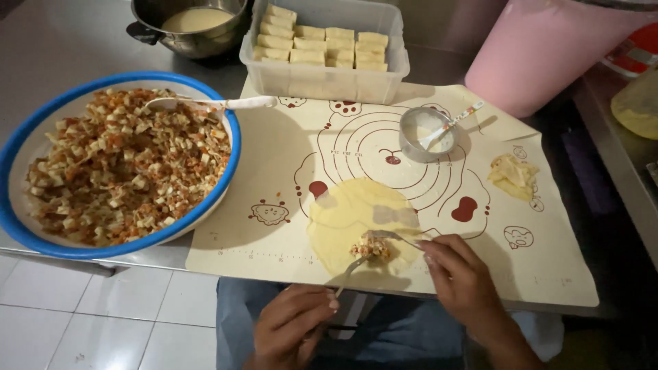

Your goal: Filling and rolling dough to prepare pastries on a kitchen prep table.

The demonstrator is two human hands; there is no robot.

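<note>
A round, thin, pale yellow wrapper (356,219) lies flat on a cream baking mat (274,240) near the front edge of the steel worktop (62,41). A small heap of filling (371,249) sits on the near part of the wrapper. The left hand (291,329) is down below the front edge of the worktop, with its fingers curled around the handle of a fork (351,268), and the fork's tip reaches up to the filling. The right hand (459,270) rests on the mat just right of the wrapper, and its fingers pinch a second utensil (389,236) that lies against the top of the filling; what kind it is cannot be told. At the left edge of the worktop stands a big white bowl with a blue rim (17,147), full of chopped filling in orange and tan bits, and a white spoon (219,103) lies across its far side. At the back edge of the mat there is a clear plastic box (322,79) holding rows of folded pale rolls. Behind the bowl, in the far left corner, stands a metal pot (192,38) with pale batter inside. A small metal cup (426,133) with a little spoon in it sits on the mat beyond the wrapper. A crumpled scrap of dough (513,175) lies near the right edge of the mat. A pink bucket (541,55) stands at the far right corner.
</note>
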